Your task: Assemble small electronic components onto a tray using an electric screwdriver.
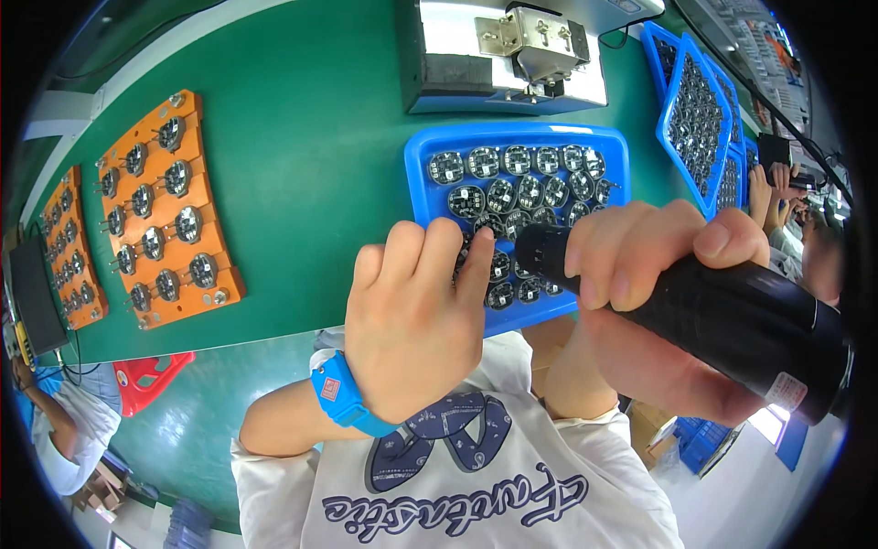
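Observation:
My right hand (pixel 640 265) is wrapped round a black electric screwdriver (pixel 741 320), its collar end pointing left over the tray and its thick end toward the right. A blue tray (pixel 422 197) in front of me holds several rows of small round dark parts with silvery rims (pixel 529 191). My left hand (pixel 416 316), with a blue band at the wrist, is at the tray's near left edge. Its fingers are bent, the index finger reaching beside the nearest parts. The thumb and anything under the fingers are hidden.
To the left, an orange fixture board (pixel 206 238) carries several similar round parts, with another orange board (pixel 89 297) beyond it. A metal-topped device (pixel 540 50) stands behind the tray. More blue trays (pixel 681 119) are stacked far right, near another person's hand (pixel 761 194).

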